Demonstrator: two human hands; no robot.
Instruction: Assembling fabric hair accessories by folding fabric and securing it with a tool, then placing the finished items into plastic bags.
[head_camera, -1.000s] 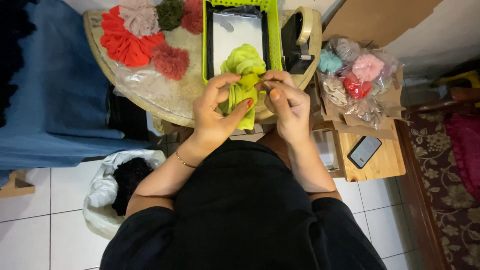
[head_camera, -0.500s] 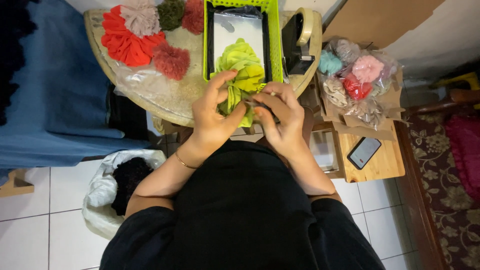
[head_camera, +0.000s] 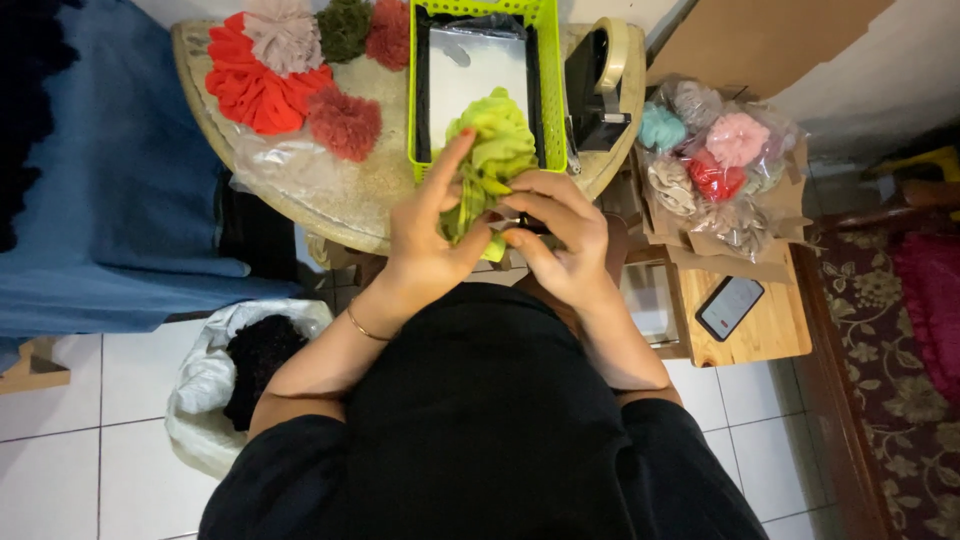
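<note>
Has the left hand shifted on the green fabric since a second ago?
Yes. The left hand has slid up the green fabric, fingers now nearer the green basket.

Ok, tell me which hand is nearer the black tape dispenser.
Right. The right hand sits just below-left of the tape dispenser, while the left hand is farther off, across the lime-green fabric bundle both hands grip.

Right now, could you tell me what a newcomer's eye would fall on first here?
Probably the lime-green fabric bundle, gripped between the left hand and right hand at the round table's near edge. Behind it stands a lime-green basket, and a large red fabric flower lies at the table's far left.
</note>
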